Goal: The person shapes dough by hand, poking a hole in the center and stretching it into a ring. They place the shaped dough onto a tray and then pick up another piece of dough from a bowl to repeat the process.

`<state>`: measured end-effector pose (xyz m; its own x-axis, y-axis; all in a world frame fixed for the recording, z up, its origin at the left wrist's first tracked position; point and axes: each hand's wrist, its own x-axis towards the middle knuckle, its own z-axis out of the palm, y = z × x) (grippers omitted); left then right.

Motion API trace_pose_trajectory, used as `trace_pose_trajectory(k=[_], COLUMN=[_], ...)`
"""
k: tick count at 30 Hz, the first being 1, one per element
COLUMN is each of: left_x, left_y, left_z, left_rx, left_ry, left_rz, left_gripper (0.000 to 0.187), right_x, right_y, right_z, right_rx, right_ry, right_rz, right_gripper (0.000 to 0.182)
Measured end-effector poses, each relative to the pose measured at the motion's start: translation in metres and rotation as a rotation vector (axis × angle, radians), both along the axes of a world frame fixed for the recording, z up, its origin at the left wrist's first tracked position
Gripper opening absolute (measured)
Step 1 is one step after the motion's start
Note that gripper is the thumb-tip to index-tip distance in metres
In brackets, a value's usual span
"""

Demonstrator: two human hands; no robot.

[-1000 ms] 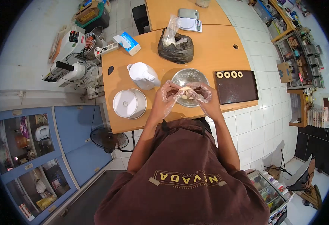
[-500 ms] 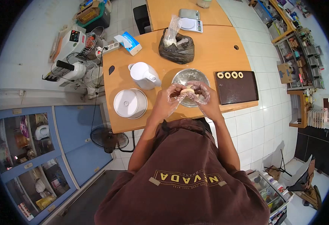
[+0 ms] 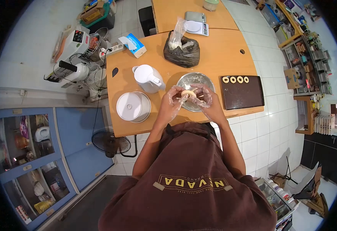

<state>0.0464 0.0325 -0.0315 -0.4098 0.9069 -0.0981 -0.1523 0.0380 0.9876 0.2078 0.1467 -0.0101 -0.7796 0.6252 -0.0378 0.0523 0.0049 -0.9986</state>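
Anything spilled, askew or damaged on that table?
Nothing stands out. Both gloved hands, left hand and right hand, hold a dough piece over the metal bowl; four dough rings sit in a neat row on the dark tray.

Only readable text: "NEVADA" in yellowish capitals, upside down in this view, on the back of the brown shirt (image 3: 187, 181), with a smaller line under it, too small to read. Blue box (image 3: 135, 42) print unreadable.
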Motion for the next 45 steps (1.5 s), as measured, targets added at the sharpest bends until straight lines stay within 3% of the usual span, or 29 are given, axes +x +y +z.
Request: trace_pose_trajectory(k=[7,10,15,22,25,31,37,45], left_x=[0.002,-0.001,0.000,0.013,0.020,0.039,0.063,0.089], left_y=[0.002,0.005,0.010,0.017,0.023,0.036,0.057,0.066], left_z=[0.007,0.004,0.007,0.010,0.014,0.019,0.007,0.026], left_rx=[0.033,0.054,0.029,0.029,0.071,0.062,0.083,0.050], left_ry=[-0.101,-0.005,-0.169,-0.157,-0.189,-0.148,-0.107,-0.105], left_rz=[-0.114,-0.004,0.120,0.026,-0.030,0.125,0.017,0.201], left_gripper=[0.024,0.019,0.015,0.024,0.029,0.036,0.034,0.033], right_x=[-0.007,-0.007,-0.005,0.006,0.012,0.029,0.042,0.064], right_y=[0.008,0.009,0.017,0.027,0.028,0.048,0.072,0.097], right_z=[-0.004,0.000,0.006,0.004,0.007,0.015,0.012,0.006], right_rx=[-0.062,-0.040,-0.082,-0.177,-0.169,-0.161,-0.121,-0.150], right_ry=[0.052,0.046,0.040,0.158,0.103,0.063,0.143,0.080], right_rz=[-0.025,0.025,0.052,-0.059,0.003,0.032,0.035,0.159], right_gripper=[0.045,0.044,0.044,0.044,0.045,0.047,0.046,0.043])
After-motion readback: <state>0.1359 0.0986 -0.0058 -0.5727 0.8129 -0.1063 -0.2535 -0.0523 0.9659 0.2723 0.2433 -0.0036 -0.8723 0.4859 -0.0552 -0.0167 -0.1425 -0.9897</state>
